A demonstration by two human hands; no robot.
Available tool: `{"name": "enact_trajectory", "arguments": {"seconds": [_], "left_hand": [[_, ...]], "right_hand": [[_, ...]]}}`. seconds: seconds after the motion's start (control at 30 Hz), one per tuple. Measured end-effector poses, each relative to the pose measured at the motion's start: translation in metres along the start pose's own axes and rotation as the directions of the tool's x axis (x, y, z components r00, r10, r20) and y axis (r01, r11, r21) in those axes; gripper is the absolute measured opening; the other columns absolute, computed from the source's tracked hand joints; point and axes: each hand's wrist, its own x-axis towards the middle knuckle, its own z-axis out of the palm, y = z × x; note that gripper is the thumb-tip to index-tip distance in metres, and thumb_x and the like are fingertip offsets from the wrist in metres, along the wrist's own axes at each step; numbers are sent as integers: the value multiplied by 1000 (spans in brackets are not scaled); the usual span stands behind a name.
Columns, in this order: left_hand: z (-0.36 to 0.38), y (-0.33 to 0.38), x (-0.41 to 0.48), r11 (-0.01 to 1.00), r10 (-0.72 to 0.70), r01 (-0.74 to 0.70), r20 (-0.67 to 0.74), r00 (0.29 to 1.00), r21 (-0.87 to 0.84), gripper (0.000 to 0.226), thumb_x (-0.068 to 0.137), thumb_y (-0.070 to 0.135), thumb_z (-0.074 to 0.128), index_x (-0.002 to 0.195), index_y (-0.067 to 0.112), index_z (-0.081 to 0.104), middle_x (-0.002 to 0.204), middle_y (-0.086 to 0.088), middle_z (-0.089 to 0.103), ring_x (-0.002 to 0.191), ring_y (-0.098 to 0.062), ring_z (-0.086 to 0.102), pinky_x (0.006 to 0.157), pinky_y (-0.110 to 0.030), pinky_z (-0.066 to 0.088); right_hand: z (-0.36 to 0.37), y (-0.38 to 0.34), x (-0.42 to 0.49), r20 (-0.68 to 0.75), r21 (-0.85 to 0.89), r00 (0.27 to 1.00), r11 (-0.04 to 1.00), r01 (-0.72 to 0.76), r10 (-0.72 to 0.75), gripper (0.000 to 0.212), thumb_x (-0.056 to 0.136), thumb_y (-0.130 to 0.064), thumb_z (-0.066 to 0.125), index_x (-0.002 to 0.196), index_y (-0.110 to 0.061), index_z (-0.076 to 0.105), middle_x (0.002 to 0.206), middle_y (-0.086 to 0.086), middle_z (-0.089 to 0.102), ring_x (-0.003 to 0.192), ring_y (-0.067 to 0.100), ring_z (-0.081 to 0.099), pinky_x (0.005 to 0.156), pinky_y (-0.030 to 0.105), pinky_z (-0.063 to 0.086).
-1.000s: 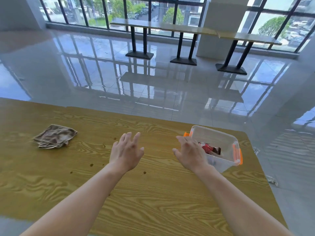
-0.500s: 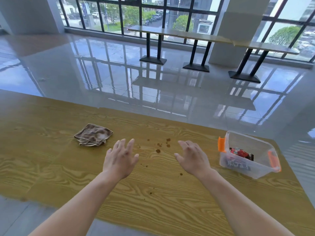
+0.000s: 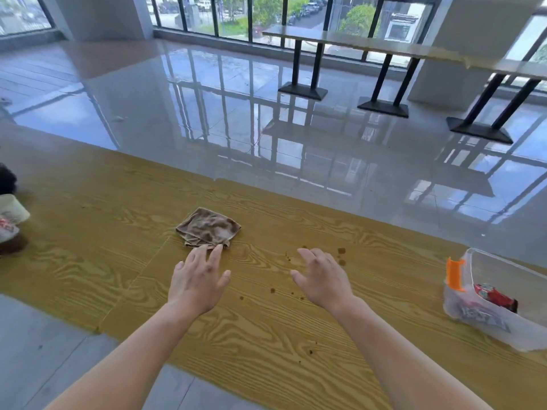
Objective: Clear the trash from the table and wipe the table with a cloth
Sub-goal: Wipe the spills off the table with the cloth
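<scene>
A folded brown, stained cloth (image 3: pixel 208 227) lies on the wooden table (image 3: pixel 112 232). My left hand (image 3: pixel 199 281) hovers just in front of it, palm down, fingers spread, fingertips at the cloth's near edge. My right hand (image 3: pixel 324 276) floats open over the table to the right, above a scatter of small brown crumbs and stains (image 3: pixel 341 251). A clear plastic bin (image 3: pixel 485 316) with an orange latch stands at the right, with a red wrapper (image 3: pixel 494 295) and other trash inside.
A paper cup (image 3: pixel 10 216) and a dark object sit at the table's left edge. Beyond the table's far edge is glossy tiled floor, with tall black-legged tables (image 3: pixel 387 48) by the windows.
The view has swung left: the cloth now sits near the centre and the bin has slid to the right edge. My left hand has closed in on the cloth. A cup appeared at left.
</scene>
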Motion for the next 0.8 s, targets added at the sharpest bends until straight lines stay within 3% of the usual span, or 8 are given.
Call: {"name": "enact_trajectory", "arguments": {"seconds": [0.23,0.53,0.67,0.8], "left_hand": [[23,-48,17,996,-73,70,53,996,59,66,97,54,36,154,26,17,162,-12,22,150,-28,15,117,-53,24],[73,-133,67,996,-10,-4,158,987,84,69,97,59,25,156,24,10,164,-12,15,152,-29,8,120,-53,19],[99,-163,89,981,143,-165,196,970,100,75,94,65,10,157,25,3,166,-12,4,152,-29,-5,122,-53,3],[122,-186,95,955,256,-281,213,943,94,78,92,70,2,157,26,-5,166,-11,-6,151,-29,-16,121,-53,-5]], "right_hand": [[32,-42,55,71,12,991,994,111,-111,53,96,-42,55,143,-21,44,134,5,54,123,25,48,95,38,48],[104,-114,132,204,19,973,994,107,-109,49,95,-39,55,140,-22,45,135,4,52,124,27,46,99,42,45],[140,-148,179,197,34,973,992,120,-124,57,98,-36,52,151,-25,33,161,0,29,146,27,24,118,42,26],[172,-165,218,214,-104,969,983,151,-126,61,102,-43,40,157,-29,16,167,-2,7,153,25,-1,124,41,4]]}}
